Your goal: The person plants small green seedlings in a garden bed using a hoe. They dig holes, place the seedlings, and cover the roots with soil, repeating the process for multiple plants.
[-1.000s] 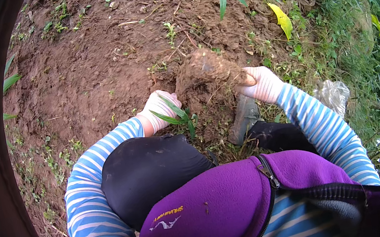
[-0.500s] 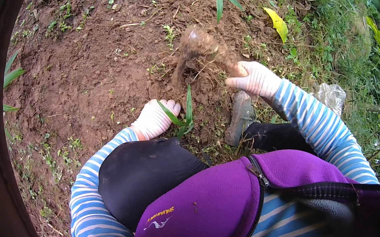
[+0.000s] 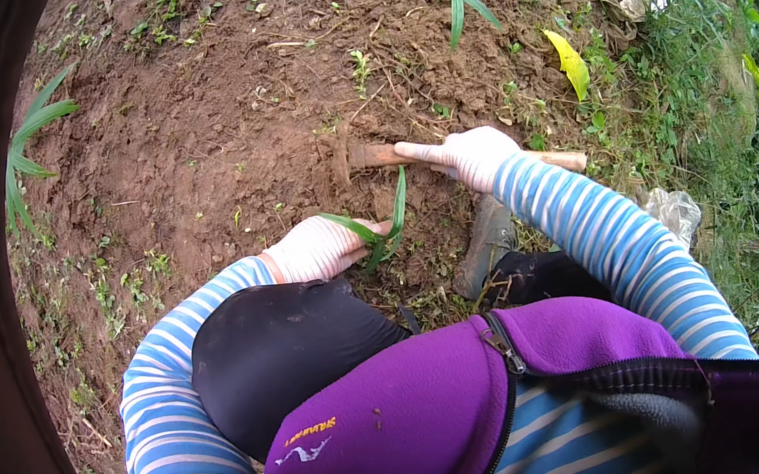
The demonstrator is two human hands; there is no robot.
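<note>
My right hand (image 3: 477, 157), in a pale, soil-stained glove, is wrapped round the wooden handle of a short hand hoe (image 3: 375, 155). One finger lies along the handle toward the muddy head, which rests against the brown soil (image 3: 188, 184). My left hand (image 3: 316, 248), gloved too, is low at the ground by a small green seedling (image 3: 395, 209) with long narrow leaves. Its fingers are closed at the seedling's base; the leaves partly cover them, and the roots are out of sight.
Other leafy seedlings stand at the far side (image 3: 452, 3) and at the left (image 3: 26, 145). A yellow leaf (image 3: 569, 63) lies to the right. Crumpled clear plastic (image 3: 672, 214) sits near the grass. My boot (image 3: 492, 242) is close to the hoe.
The hoe has come down from a raised, blurred position to the soil, its head now left of my right hand. My left hand has shifted slightly right, fingers at the seedling's base.
</note>
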